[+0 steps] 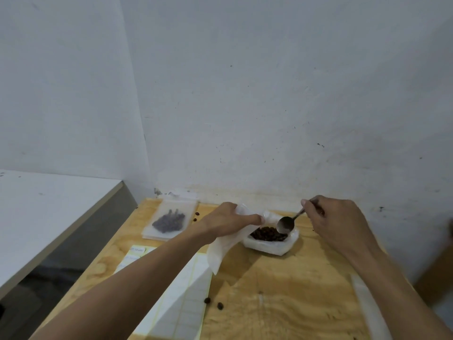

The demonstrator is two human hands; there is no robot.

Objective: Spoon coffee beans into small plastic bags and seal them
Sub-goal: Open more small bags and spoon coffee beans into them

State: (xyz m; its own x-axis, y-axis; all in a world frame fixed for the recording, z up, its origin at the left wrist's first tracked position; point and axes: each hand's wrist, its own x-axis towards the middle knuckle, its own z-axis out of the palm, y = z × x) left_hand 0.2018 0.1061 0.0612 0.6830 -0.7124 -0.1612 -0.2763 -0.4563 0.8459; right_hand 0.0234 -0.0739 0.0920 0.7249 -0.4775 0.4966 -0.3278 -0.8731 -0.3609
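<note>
Dark brown beans [268, 233], white tub [269, 247], grained table [282, 303].

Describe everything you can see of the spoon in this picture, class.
The spoon is small, metal and dull grey, with a slim handle. The right hand pinches the handle's upper end. Its bowl looks empty and hangs tilted just over the coffee beans in the white tub, close beside the plastic bag held by the left hand. Whether it touches the beans is unclear.

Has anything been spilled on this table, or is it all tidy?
A few beans have escaped. Two loose beans lie near the front by the label sheet, and two more sit beside the filled bag, away from the tray. Otherwise nothing stands out.
</note>
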